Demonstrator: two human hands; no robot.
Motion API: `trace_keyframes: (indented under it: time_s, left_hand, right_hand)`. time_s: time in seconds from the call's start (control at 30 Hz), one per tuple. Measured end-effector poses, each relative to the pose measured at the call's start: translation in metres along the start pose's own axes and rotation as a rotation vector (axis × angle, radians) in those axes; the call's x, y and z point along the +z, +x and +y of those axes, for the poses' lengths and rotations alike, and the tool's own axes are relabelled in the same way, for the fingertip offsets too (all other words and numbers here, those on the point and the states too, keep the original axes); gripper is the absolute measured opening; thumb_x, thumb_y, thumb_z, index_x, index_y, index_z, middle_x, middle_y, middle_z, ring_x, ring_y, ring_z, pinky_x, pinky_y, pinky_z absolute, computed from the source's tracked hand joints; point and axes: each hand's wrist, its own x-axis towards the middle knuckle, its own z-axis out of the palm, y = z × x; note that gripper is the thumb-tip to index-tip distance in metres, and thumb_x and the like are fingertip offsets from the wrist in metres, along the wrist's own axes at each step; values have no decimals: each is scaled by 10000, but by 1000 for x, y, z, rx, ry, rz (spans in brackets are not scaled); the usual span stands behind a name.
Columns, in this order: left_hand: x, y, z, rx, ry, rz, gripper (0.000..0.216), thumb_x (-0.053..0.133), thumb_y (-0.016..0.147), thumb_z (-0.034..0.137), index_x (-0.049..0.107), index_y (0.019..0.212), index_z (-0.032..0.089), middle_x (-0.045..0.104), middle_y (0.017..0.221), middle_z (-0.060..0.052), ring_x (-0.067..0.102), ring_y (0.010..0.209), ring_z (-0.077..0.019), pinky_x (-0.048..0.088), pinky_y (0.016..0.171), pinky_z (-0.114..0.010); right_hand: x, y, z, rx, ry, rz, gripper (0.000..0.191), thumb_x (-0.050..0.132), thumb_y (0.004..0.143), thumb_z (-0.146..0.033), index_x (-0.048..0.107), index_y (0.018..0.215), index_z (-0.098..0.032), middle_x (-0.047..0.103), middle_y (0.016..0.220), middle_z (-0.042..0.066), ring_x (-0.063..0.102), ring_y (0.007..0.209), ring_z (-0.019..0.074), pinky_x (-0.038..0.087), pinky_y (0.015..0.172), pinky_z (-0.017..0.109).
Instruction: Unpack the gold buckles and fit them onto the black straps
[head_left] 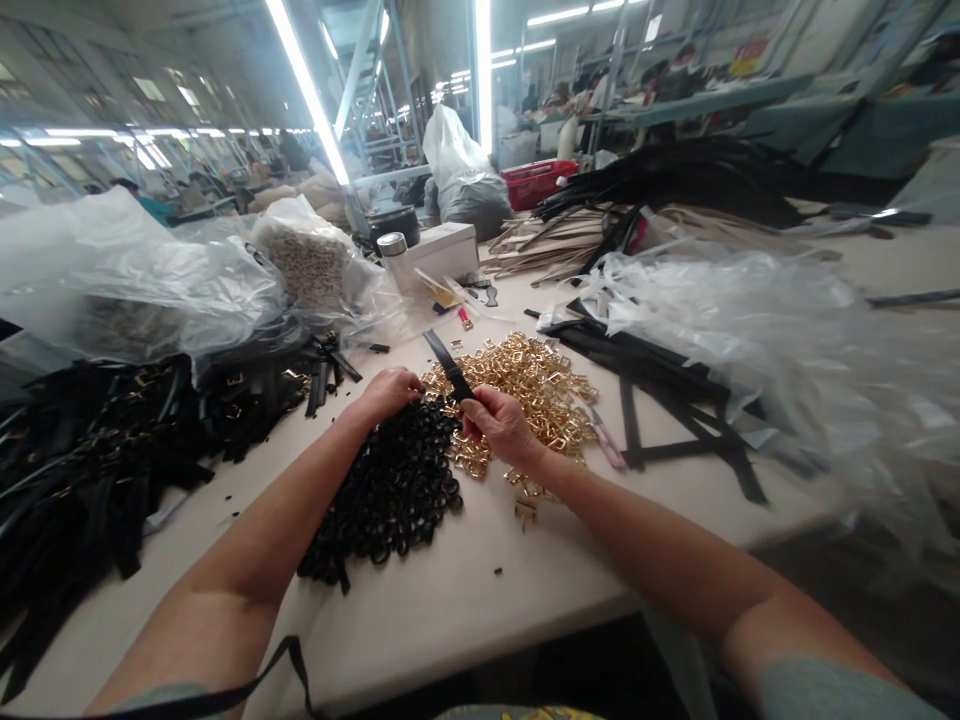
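Note:
My right hand point(501, 424) is closed around a black strap point(444, 362) that sticks up and away from it. My left hand point(390, 391) rests with curled fingers on the far edge of a pile of black rings point(394, 490); what its fingers pinch is hidden. Just behind both hands lies a heap of gold metal buckles point(532, 385). Both forearms reach in from the bottom of the view over a pale table point(465, 590).
Black straps with buckles point(97, 450) are piled at the left under clear plastic bags point(127, 275). Loose black straps point(660, 400), pink snips point(607, 443) and crumpled plastic point(780, 330) lie at the right. A white box point(448, 248) and a jar point(391, 250) stand behind. People work far back.

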Motion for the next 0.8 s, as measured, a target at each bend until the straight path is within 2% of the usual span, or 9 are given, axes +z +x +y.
trace_keyframes:
  time_s: [0.17,0.23,0.3,0.33,0.4,0.47,0.53,0.63,0.8]
  left_hand:
    - [6,12,7,-126,-63,65,19,767,661,214,753,666,225,679,646,-37,629,701,-222,448,681,-301]
    - [6,9,13,-150,-103,139,46,753,665,208,722,631,207,687,672,-52,634,727,-225,452,694,-306]
    - [5,-5,21,-159,-156,209,93,693,744,256,713,677,195,701,720,-60,639,738,-211,464,701,-300]
    - [4,-16,24,-159,-251,244,138,659,784,297,708,714,189,702,730,-57,640,726,-199,471,692,-293]
    - [5,-44,32,-152,-606,300,225,645,806,397,689,754,182,692,714,-41,635,678,-173,484,654,-274]
    - [8,-74,40,-157,-1055,343,301,719,740,473,665,733,176,672,682,-24,617,626,-146,487,608,-246]
    - [14,-98,50,-197,-1363,384,356,804,650,486,653,702,168,657,657,-13,589,577,-117,475,561,-217]
    - [24,-117,63,-289,-1569,455,403,877,562,467,661,701,157,670,665,-13,579,545,-90,474,527,-187]
    - [35,-117,70,-353,-1661,457,458,938,455,425,696,731,151,714,736,-32,638,606,-104,526,579,-193]
  right_hand:
    - [2,-1,-1,-21,3,26,358,596,865,-524,525,788,-181,531,536,-50,451,429,72,365,432,200]
    - [2,-1,-1,-19,2,17,361,593,865,-531,521,797,-184,524,535,-54,442,420,73,354,427,203]
    - [1,-1,-2,-16,-13,13,364,589,868,-536,523,799,-185,517,530,-56,431,410,73,340,420,204]
    - [1,-1,-2,-16,-28,12,364,586,872,-534,525,796,-184,519,532,-53,432,412,73,340,423,205]
    - [1,-2,-3,-24,-72,16,362,576,881,-525,535,780,-180,531,538,-41,444,424,77,347,435,208]
    - [2,-4,-5,-35,-136,7,351,567,893,-500,542,762,-176,544,542,-30,455,436,80,356,452,210]
    - [4,-7,-8,-43,-217,-26,327,561,909,-453,539,738,-175,555,544,-25,462,444,79,358,471,210]
    - [8,-12,-12,-58,-324,-65,304,570,925,-366,515,696,-174,567,550,-28,483,478,76,364,515,204]
    - [12,-16,-15,-37,-371,-71,299,601,931,-325,509,693,-170,567,543,-42,484,480,71,350,518,194]
